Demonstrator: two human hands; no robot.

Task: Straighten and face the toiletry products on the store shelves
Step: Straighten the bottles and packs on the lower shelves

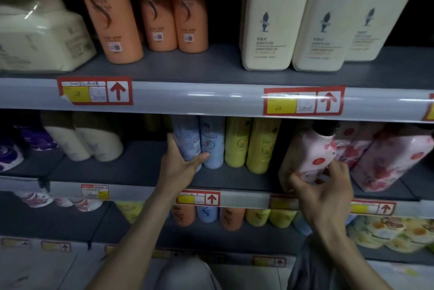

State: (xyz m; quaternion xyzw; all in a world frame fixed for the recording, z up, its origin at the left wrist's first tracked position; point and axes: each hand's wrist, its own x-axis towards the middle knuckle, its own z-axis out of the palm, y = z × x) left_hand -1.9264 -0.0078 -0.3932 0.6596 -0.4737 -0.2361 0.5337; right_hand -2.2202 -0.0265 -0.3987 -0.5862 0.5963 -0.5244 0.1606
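Blue bottle gripped by left hand, tilted pink bottle gripped by right hand, dim grey shelf

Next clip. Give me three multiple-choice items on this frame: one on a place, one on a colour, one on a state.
1. Where is the light blue bottle that the left hand grips?
A) in a basket on the floor
B) on the middle shelf, left of the yellow bottles
C) lying on a counter

2. What colour is the cap of the pink floral bottle?
A) white
B) red
C) black

3. What is the state of the pink floral bottle?
A) held near its base by the right hand
B) lying flat, untouched
C) capless

Answers:
1 B: it stands beside a second blue bottle, with the yellow pair further right.
2 C: the top is dark against the pink body.
3 A: curled fingers wrap its lower part.
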